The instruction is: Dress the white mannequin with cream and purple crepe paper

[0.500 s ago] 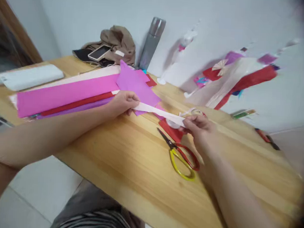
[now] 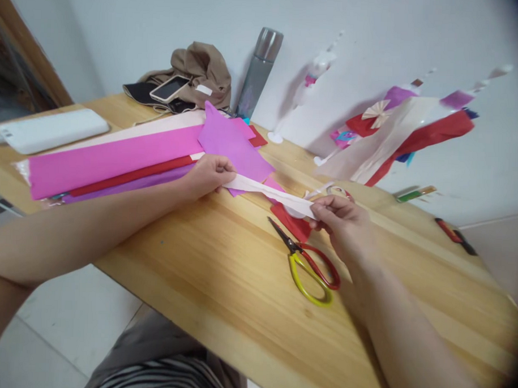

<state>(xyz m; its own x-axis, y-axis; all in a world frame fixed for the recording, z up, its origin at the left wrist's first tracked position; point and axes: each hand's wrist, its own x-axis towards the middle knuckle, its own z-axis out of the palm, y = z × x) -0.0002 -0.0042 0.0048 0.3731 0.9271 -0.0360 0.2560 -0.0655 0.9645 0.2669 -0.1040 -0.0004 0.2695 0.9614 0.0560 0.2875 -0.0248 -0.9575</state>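
A narrow pale pink paper strip (image 2: 274,193) is stretched between my two hands above the table. My left hand (image 2: 208,175) pinches its left end, and my right hand (image 2: 340,222) pinches the right end between thumb and fingers. Behind the strip lies a purple paper piece (image 2: 237,142). Scissors (image 2: 305,260) with one red and one yellow handle rest on the table in front of my right hand, blades nearly closed. Close to their tips is a red paper piece (image 2: 290,220), partly covered by the strip. A tape roll (image 2: 339,191) sits just behind my right hand.
Rolled pink paper (image 2: 116,158) and other coloured sheets lie at left beside a white power bank (image 2: 53,131). Further back are a phone (image 2: 170,89), a brown cloth (image 2: 204,67) and a grey bottle (image 2: 260,75). Paper-dressed figures (image 2: 388,130) stand along the wall; a red-black cutter (image 2: 455,236) lies right.
The strip stays stretched between both hands, its middle slightly turned. My hands have barely moved, and everything else on the table lies as before.
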